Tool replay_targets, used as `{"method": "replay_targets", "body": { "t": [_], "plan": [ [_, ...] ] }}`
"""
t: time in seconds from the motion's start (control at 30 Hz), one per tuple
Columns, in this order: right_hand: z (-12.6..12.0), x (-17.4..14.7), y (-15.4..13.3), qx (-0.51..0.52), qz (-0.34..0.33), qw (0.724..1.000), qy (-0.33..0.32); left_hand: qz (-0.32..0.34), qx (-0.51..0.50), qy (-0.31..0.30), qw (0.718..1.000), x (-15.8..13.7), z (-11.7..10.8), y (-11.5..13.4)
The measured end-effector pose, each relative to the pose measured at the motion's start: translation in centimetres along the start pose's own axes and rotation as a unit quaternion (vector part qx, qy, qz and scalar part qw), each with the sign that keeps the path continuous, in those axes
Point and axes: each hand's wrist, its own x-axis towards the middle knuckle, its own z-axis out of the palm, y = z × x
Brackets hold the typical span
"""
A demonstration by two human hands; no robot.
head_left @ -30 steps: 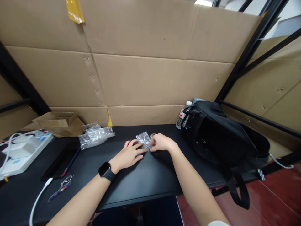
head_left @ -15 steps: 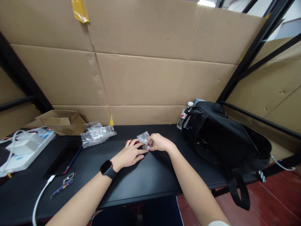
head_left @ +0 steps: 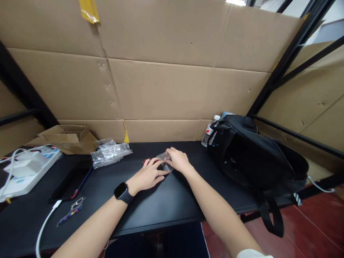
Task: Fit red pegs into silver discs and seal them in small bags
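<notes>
- From my remote station I logged the cardboard panel (head_left: 172, 96) as the largest item, standing at 12 o'clock from the small clear bag (head_left: 167, 167), the datum for all bearings.
- The black table (head_left: 161, 204) carried everything below.
- A black backpack (head_left: 258, 157) lay at 3 o'clock, its opening gaping.
- A cardboard box (head_left: 71, 140) with raised flaps sat between 9 and 10 o'clock; a white power strip (head_left: 27, 177) lay at 9, nearer the table's edge.
- A dark flat device (head_left: 71, 182) lay between 8 and 9 o'clock.
- A pile of clear plastic packets (head_left: 111, 154) lay at 10 o'clock.
- The left hand (head_left: 147, 174), at 8 o'clock, was spread palm down, fingertips touching the bag.
- The right hand (head_left: 177, 160), at 3 o'clock, was curled over the bag, thumb and fingers drawn in; I could not tell what they pinched.
- A bottle (head_left: 206, 136) stood at 2 o'clock, beside the backpack.
- A keychain (head_left: 71, 212) lay at 8 o'clock.
- The small clear bag lay on the table between both hands, partly covered.
- Red pieces (head_left: 144, 161) showed at 9 o'clock, mostly hidden by the left fingers.
</notes>
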Motion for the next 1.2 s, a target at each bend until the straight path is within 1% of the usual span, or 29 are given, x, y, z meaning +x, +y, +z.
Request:
{"method": "replay_targets", "body": {
  "t": [0.1, 0.17, 0.23, 0.3, 0.37, 0.47, 0.57, 0.63, 0.67, 0.73, 0.8, 0.87, 0.9, 1.0, 1.07, 1.13, 1.2],
  "plan": [
    [0.4, 0.3, 0.0, 0.004, 0.025, 0.999, 0.021, -0.003, -0.010, 0.004, 1.000, 0.1, 0.2, -0.2],
    [0.3, 0.4, 0.4, 0.030, 0.019, 0.999, 0.014, -0.006, -0.023, 0.014, 1.000, 0.1, 0.3, -0.3],
    [-0.1, 0.4, 1.1, 0.082, -0.015, 0.996, -0.022, -0.015, -0.038, 0.030, 0.999, 0.2, 0.2, -0.3],
    [-0.8, 0.3, 2.1, 0.152, -0.056, 0.985, -0.056, -0.040, -0.046, 0.058, 0.996, 0.4, 0.1, -0.3],
    [-1.3, 0.3, 3.1, 0.205, -0.081, 0.974, -0.053, -0.073, -0.040, 0.090, 0.992, 0.7, 0.0, -0.3],
    [-1.6, 0.3, 4.5, 0.204, -0.094, 0.974, -0.040, -0.095, -0.025, 0.112, 0.989, 1.2, 0.0, -0.3],
    [-1.1, 0.6, 5.4, 0.189, -0.121, 0.970, -0.088, -0.107, -0.027, 0.120, 0.987, 1.7, 0.2, -0.4],
    [-0.7, 0.8, 5.5, 0.197, -0.138, 0.964, -0.116, -0.131, -0.037, 0.134, 0.982, 1.9, 0.4, -0.5],
    [-0.5, 0.9, 5.5, 0.201, -0.144, 0.962, -0.118, -0.145, -0.043, 0.142, 0.978, 1.9, 0.4, -0.6],
    [-0.5, 1.0, 5.1, 0.200, -0.156, 0.963, -0.094, -0.173, -0.053, 0.156, 0.971, 1.9, 0.6, -0.7],
    [-0.6, 1.0, 4.8, 0.197, -0.161, 0.966, -0.046, -0.197, -0.065, 0.165, 0.964, 1.8, 0.8, -0.9],
    [-0.6, 1.0, 4.6, 0.205, -0.144, 0.968, -0.014, -0.219, -0.081, 0.171, 0.957, 1.9, 0.9, -1.1],
    [-0.6, 1.1, 4.5, 0.216, -0.127, 0.968, -0.011, -0.230, -0.090, 0.175, 0.953, 1.9, 0.9, -1.1],
    [-0.2, 1.2, 4.4, 0.264, -0.074, 0.961, -0.030, -0.261, -0.111, 0.189, 0.940, 2.1, 1.1, -1.3],
    [0.2, 1.4, 4.2, 0.285, -0.039, 0.957, -0.030, -0.275, -0.106, 0.201, 0.934, 2.2, 1.1, -1.2],
    [0.7, 1.4, 3.7, 0.283, -0.006, 0.959, -0.012, -0.269, -0.082, 0.205, 0.937, 2.2, 1.0, -1.1],
    [1.0, 1.3, 3.1, 0.245, 0.020, 0.969, 0.010, -0.244, -0.045, 0.200, 0.948, 2.2, 0.9, -0.8]
  ]
}}
